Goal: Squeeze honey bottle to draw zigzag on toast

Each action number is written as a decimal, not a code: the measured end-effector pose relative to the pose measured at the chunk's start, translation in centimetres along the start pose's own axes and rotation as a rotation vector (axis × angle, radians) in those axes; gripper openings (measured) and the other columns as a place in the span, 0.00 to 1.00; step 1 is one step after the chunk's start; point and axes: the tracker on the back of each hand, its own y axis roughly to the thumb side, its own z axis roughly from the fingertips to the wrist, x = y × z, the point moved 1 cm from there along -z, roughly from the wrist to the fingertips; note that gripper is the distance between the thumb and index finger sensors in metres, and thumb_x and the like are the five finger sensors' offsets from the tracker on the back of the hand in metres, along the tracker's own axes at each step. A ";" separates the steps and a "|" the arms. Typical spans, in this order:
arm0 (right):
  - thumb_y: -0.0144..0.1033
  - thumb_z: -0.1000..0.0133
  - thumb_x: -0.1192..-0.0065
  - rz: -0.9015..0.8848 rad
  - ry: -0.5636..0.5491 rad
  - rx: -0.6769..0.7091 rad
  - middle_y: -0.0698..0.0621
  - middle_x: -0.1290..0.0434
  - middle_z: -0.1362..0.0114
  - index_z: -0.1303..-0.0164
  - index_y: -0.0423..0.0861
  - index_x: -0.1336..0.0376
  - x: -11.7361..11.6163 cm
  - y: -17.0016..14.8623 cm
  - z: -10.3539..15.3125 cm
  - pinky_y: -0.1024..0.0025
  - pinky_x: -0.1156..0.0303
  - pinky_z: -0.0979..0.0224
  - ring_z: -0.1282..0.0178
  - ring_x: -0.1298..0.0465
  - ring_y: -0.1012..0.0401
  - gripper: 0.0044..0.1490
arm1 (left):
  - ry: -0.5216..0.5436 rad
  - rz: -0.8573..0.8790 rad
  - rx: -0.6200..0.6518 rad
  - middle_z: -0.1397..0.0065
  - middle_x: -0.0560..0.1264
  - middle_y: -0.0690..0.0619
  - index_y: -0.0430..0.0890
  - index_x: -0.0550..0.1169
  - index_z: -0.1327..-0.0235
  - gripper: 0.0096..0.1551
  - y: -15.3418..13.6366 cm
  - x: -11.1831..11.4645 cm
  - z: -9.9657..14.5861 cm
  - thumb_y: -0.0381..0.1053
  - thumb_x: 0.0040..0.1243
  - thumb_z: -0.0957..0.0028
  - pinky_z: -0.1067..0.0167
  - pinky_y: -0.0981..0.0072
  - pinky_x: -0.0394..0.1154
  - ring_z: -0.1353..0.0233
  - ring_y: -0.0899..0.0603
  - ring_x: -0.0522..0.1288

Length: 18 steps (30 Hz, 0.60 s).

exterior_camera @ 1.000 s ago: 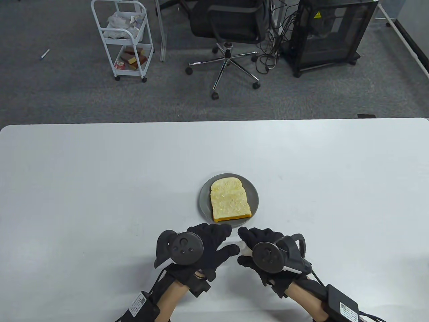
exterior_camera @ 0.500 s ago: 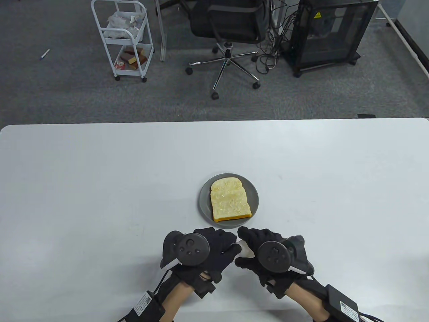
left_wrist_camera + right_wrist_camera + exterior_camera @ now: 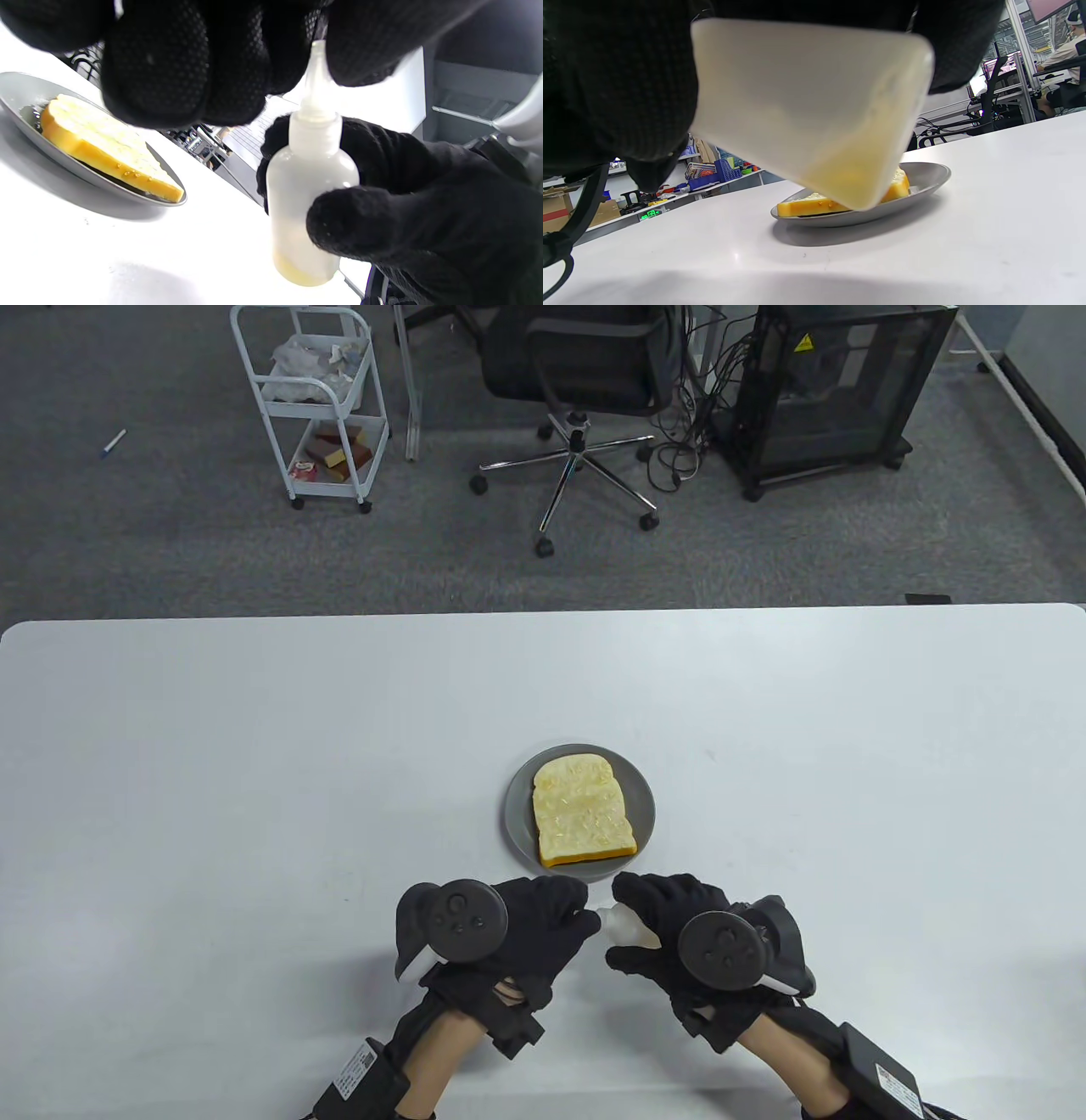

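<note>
A slice of toast (image 3: 584, 813) lies on a grey plate (image 3: 519, 814) near the table's front middle. My right hand (image 3: 619, 926) grips the body of a small translucent honey bottle (image 3: 626, 925) just in front of the plate, with a little yellow honey at its bottom (image 3: 297, 271). The bottle is held above the table, nozzle toward my left hand. My left hand (image 3: 585, 913) pinches the nozzle tip (image 3: 316, 63), and its fingers (image 3: 178, 67) hide the very end. The right wrist view shows the bottle (image 3: 806, 106) close up, with toast (image 3: 797, 207) and plate (image 3: 925, 173) behind it.
The white table (image 3: 254, 780) runs wide to both sides. Beyond its far edge stand a white cart (image 3: 314, 398), an office chair (image 3: 577, 373) and a black cabinet (image 3: 840, 381) on the floor.
My right hand has moved a little to the right with the bottle, so more of the nozzle shows. My left hand has stayed at the nozzle tip and shifted slightly left.
</note>
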 end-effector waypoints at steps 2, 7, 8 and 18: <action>0.54 0.55 0.18 0.017 0.007 0.005 0.40 0.24 0.31 0.28 0.38 0.35 -0.2 0.1 0.0 0.38 0.28 0.35 0.36 0.22 0.42 0.51 | 0.023 -0.001 -0.015 0.57 0.86 0.44 0.42 0.82 0.50 0.23 -0.1 0.1 0.0 0.60 0.59 0.41 0.58 0.43 0.76 0.63 0.37 0.84; 0.54 0.55 0.18 0.035 0.019 0.016 0.41 0.24 0.30 0.28 0.38 0.35 -0.4 0.2 0.1 0.38 0.28 0.35 0.35 0.23 0.42 0.51 | -0.052 0.039 -0.030 0.51 0.86 0.42 0.43 0.80 0.44 0.32 -0.8 0.3 0.0 0.67 0.60 0.44 0.56 0.41 0.76 0.58 0.35 0.84; 0.54 0.55 0.18 0.029 0.022 0.022 0.41 0.24 0.30 0.28 0.38 0.35 -0.4 0.2 0.0 0.38 0.28 0.35 0.35 0.23 0.42 0.51 | -0.092 0.057 -0.015 0.44 0.82 0.41 0.44 0.75 0.37 0.32 -0.7 0.4 -0.1 0.66 0.61 0.42 0.53 0.40 0.74 0.53 0.35 0.83; 0.55 0.55 0.18 0.043 0.016 0.030 0.41 0.24 0.30 0.28 0.39 0.35 -0.5 0.3 0.1 0.38 0.28 0.35 0.35 0.22 0.43 0.51 | -0.048 -0.002 -0.023 0.55 0.86 0.42 0.41 0.79 0.45 0.28 0.0 0.6 -0.1 0.63 0.61 0.42 0.58 0.42 0.76 0.62 0.37 0.84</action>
